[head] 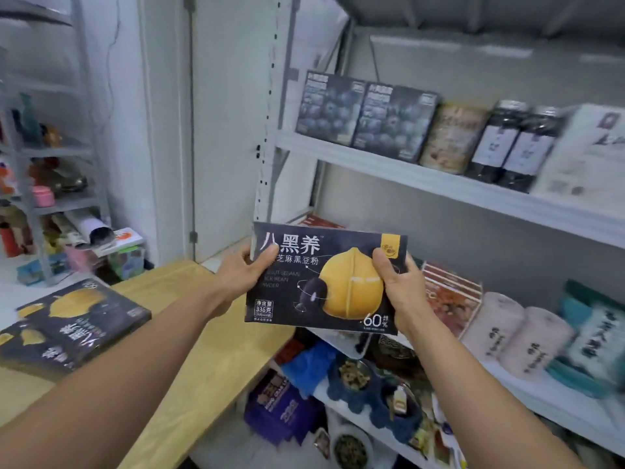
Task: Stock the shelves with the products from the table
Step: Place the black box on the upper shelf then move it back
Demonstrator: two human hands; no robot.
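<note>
A dark box with a yellow fruit picture (314, 292) is held up in the air in front of the white shelving. My left hand (241, 270) grips its left edge, thumb on the front. My right hand (397, 284) grips its right side the same way. Two more boxes of the same kind (67, 326) lie flat on the wooden table (209, 350) at the left. The upper shelf (372, 160) carries two dark blueberry boxes (362, 115), a pouch and two dark jars (514, 143). The middle shelf (527, 384) holds a red pack and pale rolls (517, 336).
Below the middle shelf lie purple packs (277, 407), a blue bag and bowls of snacks. A grey rack (44, 184) with mixed small goods stands at the far left. A white box (585, 154) sits at the upper shelf's right end. A white door stands behind the table.
</note>
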